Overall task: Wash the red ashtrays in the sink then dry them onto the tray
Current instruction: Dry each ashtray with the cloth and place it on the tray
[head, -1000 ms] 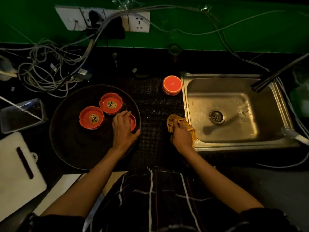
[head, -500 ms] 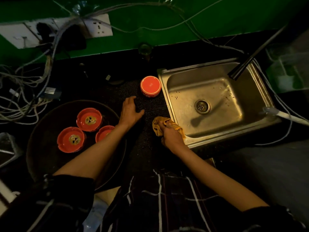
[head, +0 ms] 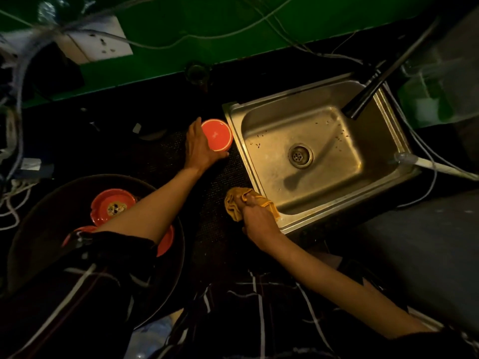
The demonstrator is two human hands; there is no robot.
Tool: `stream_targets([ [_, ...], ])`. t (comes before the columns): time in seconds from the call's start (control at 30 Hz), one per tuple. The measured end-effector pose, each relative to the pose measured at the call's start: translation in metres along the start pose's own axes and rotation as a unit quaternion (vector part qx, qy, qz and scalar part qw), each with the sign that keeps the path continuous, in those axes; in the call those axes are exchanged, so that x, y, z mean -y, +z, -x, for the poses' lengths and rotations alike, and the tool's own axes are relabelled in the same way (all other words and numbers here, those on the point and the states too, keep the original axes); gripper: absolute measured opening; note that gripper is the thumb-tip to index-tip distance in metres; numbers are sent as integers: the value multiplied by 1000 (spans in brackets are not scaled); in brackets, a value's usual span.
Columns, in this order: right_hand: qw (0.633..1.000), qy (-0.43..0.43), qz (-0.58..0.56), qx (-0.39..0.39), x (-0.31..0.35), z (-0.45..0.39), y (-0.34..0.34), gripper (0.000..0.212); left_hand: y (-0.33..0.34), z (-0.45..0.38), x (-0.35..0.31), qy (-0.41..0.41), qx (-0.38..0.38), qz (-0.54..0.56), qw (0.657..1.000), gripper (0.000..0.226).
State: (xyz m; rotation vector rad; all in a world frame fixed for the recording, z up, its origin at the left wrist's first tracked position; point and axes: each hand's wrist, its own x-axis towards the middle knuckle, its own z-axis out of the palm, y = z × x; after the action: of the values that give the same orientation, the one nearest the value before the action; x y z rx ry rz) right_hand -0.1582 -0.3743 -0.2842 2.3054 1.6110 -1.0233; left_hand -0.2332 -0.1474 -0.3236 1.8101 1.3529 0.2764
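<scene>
Red upturned ashtray point(head: 217, 135) sits within the left hand point(head: 198, 149) grip; right hand point(head: 259, 220) clutches cloth point(head: 237, 202).

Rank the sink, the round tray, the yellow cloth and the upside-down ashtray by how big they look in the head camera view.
1. sink and round tray: similar, and the tray is partly hidden, so unranked
2. upside-down ashtray and yellow cloth: close; the cloth is bunched in the right hand

A dim, makeshift kitchen corner: a small steel sink point(head: 305, 151) with a dark tap point(head: 368, 94) is set into a black table point(head: 129, 151), below a green wall point(head: 194, 35) carrying a socket plate point(head: 101, 42) and tangled cables point(head: 15, 104).
</scene>
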Motion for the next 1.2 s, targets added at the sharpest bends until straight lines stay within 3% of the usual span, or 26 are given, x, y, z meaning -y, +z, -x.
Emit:
stream_targets([
  [0.27,1000,-1,-7,-1,4,-1,-4,89,-1,19,12,-5,-34,-2,999,115],
  [0.6,997,-65,-4,-50,-11,11,-10,84,13,160,33,-71,-68,33,995,119],
  [0.8,990,-83,-103,-52,-24,6,-23,68,37,208,34,-68,-53,38,996,126],
  [0.93,973,-127,-161,-107,-26,13,-30,71,38,211,34,-49,-14,60,997,130],
  [1.0,961,-202,-141,-127,-21,8,-27,78,41,214,32,-52,-25,83,995,125],
  [1.2,947,-310,59,-61,-2,-10,0,80,46,224,26,-85,-80,176,977,108],
])
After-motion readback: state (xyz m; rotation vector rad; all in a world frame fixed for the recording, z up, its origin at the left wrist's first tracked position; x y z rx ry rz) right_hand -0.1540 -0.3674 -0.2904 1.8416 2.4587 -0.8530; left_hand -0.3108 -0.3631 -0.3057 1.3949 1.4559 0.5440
